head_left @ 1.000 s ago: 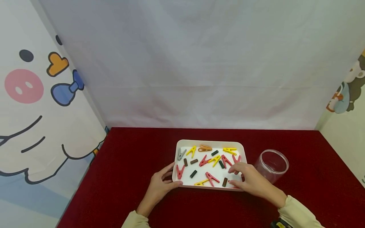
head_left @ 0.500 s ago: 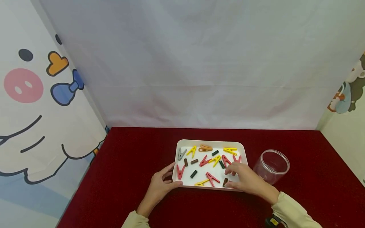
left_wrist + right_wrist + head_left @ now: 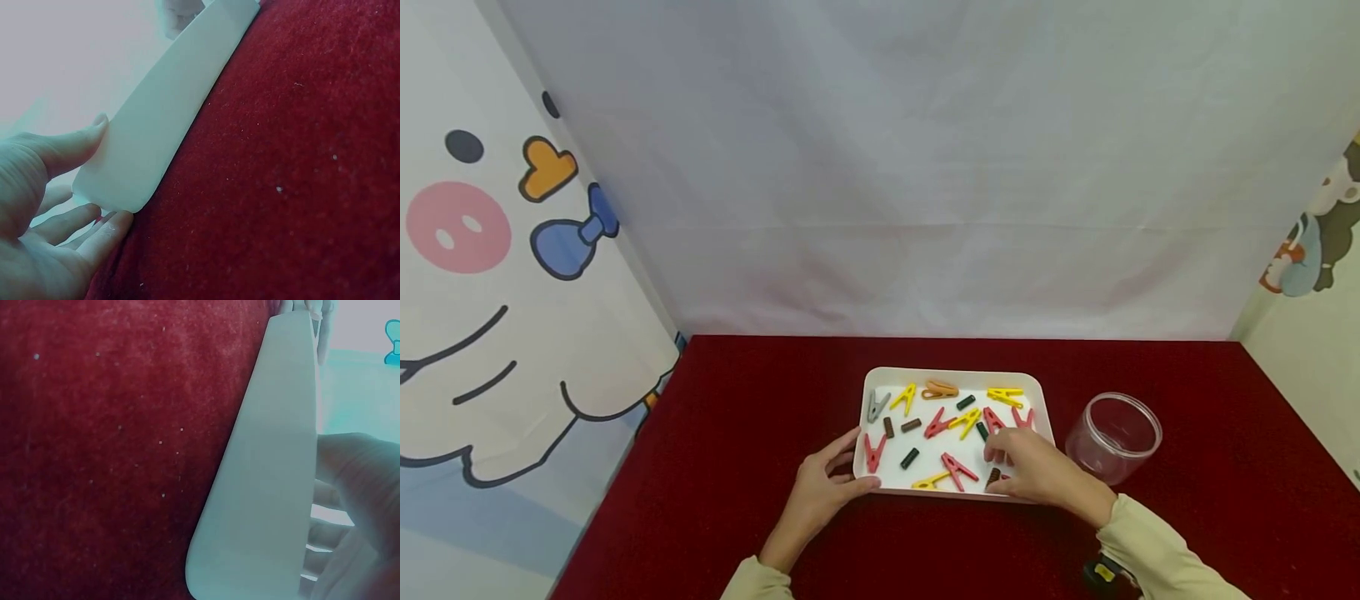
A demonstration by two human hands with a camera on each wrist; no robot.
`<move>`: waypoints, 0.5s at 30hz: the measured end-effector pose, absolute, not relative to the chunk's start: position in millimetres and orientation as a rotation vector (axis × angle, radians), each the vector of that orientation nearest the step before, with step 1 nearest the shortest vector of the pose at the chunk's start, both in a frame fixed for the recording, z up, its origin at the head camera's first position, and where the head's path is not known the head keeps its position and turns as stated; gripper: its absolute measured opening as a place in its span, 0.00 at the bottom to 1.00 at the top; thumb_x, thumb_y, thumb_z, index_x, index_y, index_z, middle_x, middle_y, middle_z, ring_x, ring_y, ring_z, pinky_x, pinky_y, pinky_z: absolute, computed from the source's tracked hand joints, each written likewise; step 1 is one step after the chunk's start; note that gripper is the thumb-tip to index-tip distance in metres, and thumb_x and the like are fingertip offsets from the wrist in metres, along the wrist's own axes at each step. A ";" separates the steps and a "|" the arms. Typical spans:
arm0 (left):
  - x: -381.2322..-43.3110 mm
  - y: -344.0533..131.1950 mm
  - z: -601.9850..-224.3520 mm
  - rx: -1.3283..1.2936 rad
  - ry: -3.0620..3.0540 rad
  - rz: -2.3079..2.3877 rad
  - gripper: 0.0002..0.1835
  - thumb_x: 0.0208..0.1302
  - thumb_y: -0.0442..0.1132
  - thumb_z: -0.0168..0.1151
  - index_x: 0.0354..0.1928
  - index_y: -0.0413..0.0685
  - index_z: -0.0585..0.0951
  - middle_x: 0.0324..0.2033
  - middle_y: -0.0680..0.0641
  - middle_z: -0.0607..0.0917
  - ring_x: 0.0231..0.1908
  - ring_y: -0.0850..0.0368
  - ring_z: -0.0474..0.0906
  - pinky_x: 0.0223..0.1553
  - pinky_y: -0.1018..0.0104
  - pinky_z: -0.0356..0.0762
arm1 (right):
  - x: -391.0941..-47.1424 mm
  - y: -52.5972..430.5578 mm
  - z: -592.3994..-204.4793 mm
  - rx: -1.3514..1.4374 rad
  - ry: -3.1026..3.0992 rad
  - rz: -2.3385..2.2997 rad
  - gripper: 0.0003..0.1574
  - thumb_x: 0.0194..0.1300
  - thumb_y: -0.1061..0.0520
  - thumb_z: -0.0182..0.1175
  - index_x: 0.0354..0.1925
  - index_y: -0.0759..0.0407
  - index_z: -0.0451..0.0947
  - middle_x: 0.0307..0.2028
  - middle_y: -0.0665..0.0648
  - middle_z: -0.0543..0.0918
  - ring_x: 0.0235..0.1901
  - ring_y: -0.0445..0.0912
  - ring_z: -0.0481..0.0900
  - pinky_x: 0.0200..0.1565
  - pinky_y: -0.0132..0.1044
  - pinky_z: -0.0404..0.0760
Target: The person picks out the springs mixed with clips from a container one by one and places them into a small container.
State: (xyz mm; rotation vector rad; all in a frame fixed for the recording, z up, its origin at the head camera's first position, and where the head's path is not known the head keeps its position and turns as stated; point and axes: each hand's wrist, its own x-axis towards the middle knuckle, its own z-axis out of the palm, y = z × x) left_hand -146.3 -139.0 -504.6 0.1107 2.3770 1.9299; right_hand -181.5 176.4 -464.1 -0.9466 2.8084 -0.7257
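A white tray (image 3: 895, 481) holds several plastic clips, among them a red clip (image 3: 957, 469), a yellow clip (image 3: 907, 397) and an orange clip (image 3: 940, 389). Small dark green and brown ribbed cylinders lie among them. My left hand (image 3: 820, 483) holds the tray's near left corner, thumb at the front rim and fingers along the left wall. Over the near right part is my right hand (image 3: 1037, 468), thumb and bent fingers apart. Between them, partly covered, sits a brown ribbed cylinder (image 3: 993, 477). In the right wrist view the tray's front wall (image 3: 262, 462) hides what lies inside.
A clear round jar (image 3: 1112, 440) without a lid stands just right of the tray. Both are on a dark red cloth-covered table (image 3: 760, 400). A pale curtain (image 3: 925, 167) hangs behind, and printed cartoon panels (image 3: 512, 333) flank the sides.
My right hand has moved a little left within the tray, its thumb and fingers coming around the brown ribbed cylinder. The left hand and tray have kept their places.
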 end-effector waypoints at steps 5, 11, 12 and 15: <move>-145.9 -138.3 -503.3 0.099 2.365 1.948 0.42 0.45 0.37 0.77 0.65 0.46 0.70 0.60 0.37 0.72 0.56 0.43 0.72 0.46 0.58 0.77 | -181.1 174.9 -463.1 -0.943 2.812 -0.705 0.19 0.40 0.56 0.77 0.26 0.56 0.75 0.23 0.46 0.74 0.25 0.40 0.71 0.29 0.33 0.71; -142.2 -136.8 -491.4 0.083 2.341 1.971 0.41 0.46 0.34 0.76 0.65 0.43 0.70 0.60 0.35 0.72 0.56 0.41 0.72 0.47 0.55 0.77 | -181.3 174.2 -462.7 -0.956 2.817 -0.703 0.18 0.39 0.56 0.76 0.24 0.55 0.74 0.21 0.46 0.73 0.23 0.39 0.70 0.27 0.32 0.69; -141.9 -136.8 -491.2 0.083 2.337 1.974 0.41 0.46 0.33 0.76 0.66 0.43 0.69 0.60 0.35 0.72 0.56 0.41 0.72 0.47 0.55 0.77 | -181.3 174.1 -462.8 -0.960 2.811 -0.707 0.18 0.39 0.57 0.76 0.24 0.55 0.74 0.20 0.46 0.72 0.23 0.39 0.69 0.27 0.32 0.68; -141.7 -136.8 -493.1 0.085 2.341 1.973 0.42 0.46 0.34 0.76 0.66 0.43 0.69 0.61 0.35 0.71 0.56 0.41 0.71 0.47 0.55 0.77 | -181.1 173.9 -462.9 -0.978 2.793 -0.711 0.17 0.39 0.59 0.74 0.22 0.54 0.73 0.18 0.46 0.70 0.22 0.37 0.65 0.26 0.31 0.66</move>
